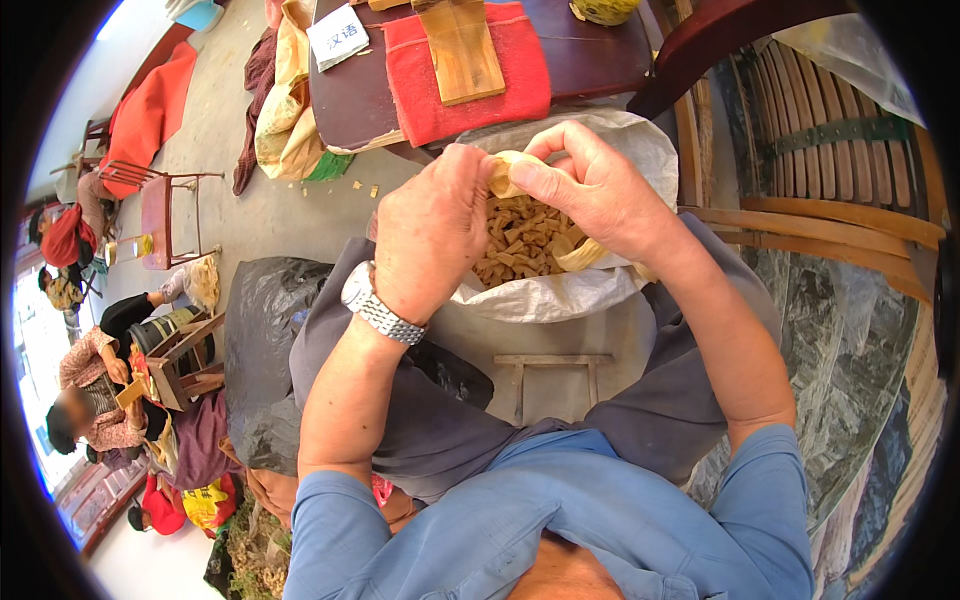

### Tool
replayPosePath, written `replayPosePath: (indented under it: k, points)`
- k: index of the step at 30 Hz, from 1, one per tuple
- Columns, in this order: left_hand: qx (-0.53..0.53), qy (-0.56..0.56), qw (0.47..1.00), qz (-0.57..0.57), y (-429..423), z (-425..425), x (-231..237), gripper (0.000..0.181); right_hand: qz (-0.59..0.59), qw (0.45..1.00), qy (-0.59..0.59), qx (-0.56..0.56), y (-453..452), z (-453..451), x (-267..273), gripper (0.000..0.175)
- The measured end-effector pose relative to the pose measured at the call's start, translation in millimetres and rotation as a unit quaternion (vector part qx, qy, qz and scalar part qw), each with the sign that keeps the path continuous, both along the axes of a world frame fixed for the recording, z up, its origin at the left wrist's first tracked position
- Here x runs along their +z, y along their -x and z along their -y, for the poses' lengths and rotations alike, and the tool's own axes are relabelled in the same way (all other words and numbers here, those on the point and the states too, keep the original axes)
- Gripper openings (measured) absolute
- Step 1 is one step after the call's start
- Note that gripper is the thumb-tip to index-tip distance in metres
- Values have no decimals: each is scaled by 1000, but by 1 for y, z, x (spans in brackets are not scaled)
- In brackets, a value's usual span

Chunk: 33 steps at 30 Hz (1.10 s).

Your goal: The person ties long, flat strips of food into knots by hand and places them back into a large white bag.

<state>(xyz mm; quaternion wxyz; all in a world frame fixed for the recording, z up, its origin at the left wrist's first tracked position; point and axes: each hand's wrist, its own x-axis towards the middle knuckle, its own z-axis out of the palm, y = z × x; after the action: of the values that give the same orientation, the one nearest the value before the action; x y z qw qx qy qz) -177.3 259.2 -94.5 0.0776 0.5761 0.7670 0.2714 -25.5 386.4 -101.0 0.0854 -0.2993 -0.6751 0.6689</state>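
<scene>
My left hand (431, 225), with a metal-band watch (386, 319) on its wrist, pinches a pale yellow strip (506, 178), seemingly of flat plant fibre. From the other side, my right hand (592, 191) grips the same strip between thumb and forefinger. It is bent into a loop between the two hands. Below them a white woven plastic sack (532, 296) stands between my knees, its mouth spread wide. Many small yellow-brown folded pieces (517, 240) lie inside. A curled pale length of strip (581, 255) rests over the pieces near my right wrist.
Ahead, a dark red table (592, 60) bears a red cloth (517, 90), a wooden board (469, 64) and a folded white cloth (337, 37) with writing. A black plastic bag (259, 360) lies left, a slatted wooden chair (832, 135) right. A person (97, 390) works farther left.
</scene>
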Motion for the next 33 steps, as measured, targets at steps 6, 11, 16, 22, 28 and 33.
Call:
replayPosePath:
  k: [6,11,16,22,28,33]
  points:
    - [-25,-3,983,181,0,-1,0,14,-65,997,35,-33,-1,-2,-9,30]
    - [-67,-79,981,165,-14,-3,2,24,-62,954,292,-28,-7,-10,7,29]
    - [-92,-37,981,167,-15,1,4,35,-70,952,295,46,-10,-6,14,29]
    - [-61,-51,968,240,-12,4,2,33,-56,974,208,68,-5,3,12,31]
    - [-25,-39,981,190,-4,3,-1,46,-21,982,157,105,-6,6,13,30]
    - [74,-14,959,274,8,5,11,52,-10,993,45,108,-14,-7,22,26]
